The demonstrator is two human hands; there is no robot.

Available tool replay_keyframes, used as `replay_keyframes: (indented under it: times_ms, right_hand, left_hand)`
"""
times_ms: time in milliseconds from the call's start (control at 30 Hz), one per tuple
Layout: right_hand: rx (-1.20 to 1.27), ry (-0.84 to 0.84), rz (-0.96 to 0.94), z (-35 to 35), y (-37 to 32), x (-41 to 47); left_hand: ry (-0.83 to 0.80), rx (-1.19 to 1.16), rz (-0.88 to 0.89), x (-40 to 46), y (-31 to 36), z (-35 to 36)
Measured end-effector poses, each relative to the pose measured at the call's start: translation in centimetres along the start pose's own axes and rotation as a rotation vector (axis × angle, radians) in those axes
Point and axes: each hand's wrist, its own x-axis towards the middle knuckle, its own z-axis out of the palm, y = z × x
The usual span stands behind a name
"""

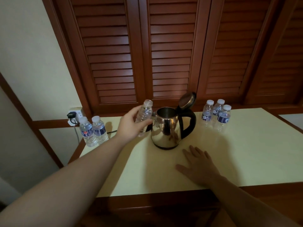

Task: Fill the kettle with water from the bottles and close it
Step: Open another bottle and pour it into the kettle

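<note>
Gripping an uncapped bottle [144,117] in my left hand [129,126] beside the open kettle [167,128]; right hand [199,166] flat, released, near the table's [246,153] front edge.

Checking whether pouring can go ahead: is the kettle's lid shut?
No, the lid stands tipped up and back above the handle, leaving the kettle mouth open.

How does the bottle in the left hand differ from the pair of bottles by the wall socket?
The clear plastic bottle in the left hand has no cap; the two clear capped bottles by the socket wear white caps. The held one is off the table and tilted; the pair stands upright on it. The held one shows no label; the pair carries blue labels. All three are small clear ribbed plastic water bottles.
</note>
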Motion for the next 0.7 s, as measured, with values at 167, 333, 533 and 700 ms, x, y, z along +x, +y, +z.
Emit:
replay_keyframes:
  times_ms: [167,333,533,700]
  right_hand:
    - [0.005,0.011,-0.01,0.2,0.4,0.1]
    - [0.023,0.016,-0.012,0.3,0.6,0.2]
    - [0.015,0.028,-0.019,0.5,0.8,0.4]
    - [0.021,0.037,-0.013,0.5,0.7,0.4]
  left_hand:
    - [-0.082,0.276,0.057,3.8,0.9,-0.9]
    - [-0.258,0.557,0.027,6.0,1.3,-1.5]
    - [-0.299,0.691,0.053,7.1,1.5,-2.1]
    - [-0.331,0.758,0.087,7.8,2.0,-2.8]
